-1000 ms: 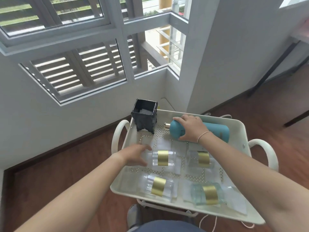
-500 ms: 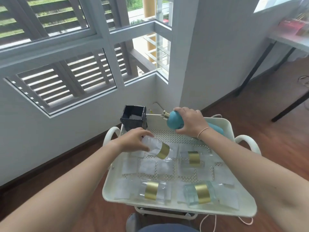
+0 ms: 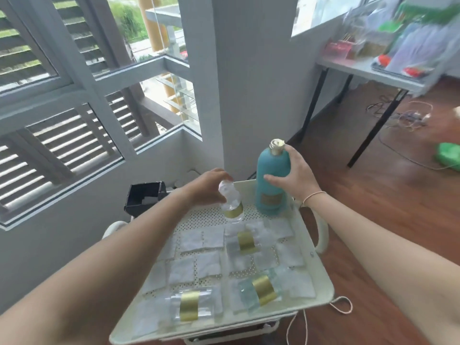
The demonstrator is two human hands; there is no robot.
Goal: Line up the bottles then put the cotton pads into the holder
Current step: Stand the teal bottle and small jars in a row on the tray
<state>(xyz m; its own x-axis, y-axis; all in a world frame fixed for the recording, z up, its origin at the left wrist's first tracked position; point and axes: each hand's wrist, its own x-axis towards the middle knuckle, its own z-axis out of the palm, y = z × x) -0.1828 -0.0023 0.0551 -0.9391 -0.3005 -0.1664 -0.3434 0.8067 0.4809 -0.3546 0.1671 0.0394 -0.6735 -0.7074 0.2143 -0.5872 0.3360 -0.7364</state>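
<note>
Teal bottle (image 3: 272, 180) with gold cap, upright at the far right corner of the cream perforated tray (image 3: 321, 282), gripped around its shoulder by the right hand (image 3: 293, 174), fingers wrapped on. Just beside it to the left, a small clear bottle (image 3: 231, 204) with a gold band, tilted and held near its top by the closed left hand (image 3: 207, 186), base at or just above the tray floor; contact there not clear. Three more clear gold-banded bottles lying flat: one mid-tray toward the right edge (image 3: 245, 242), one near the near right corner (image 3: 261, 290), one along the near edge (image 3: 190, 305). White square cotton pads (image 3: 206, 266) spread in rows across the tray floor, some under the lying bottles. Black square holder (image 3: 145, 195) at the far left corner, partly hidden behind the left forearm. Beyond the tray, louvred windows, a white pillar, wood floor (image 3: 373, 220) and a cluttered side table (image 3: 368, 70), blurred.
</note>
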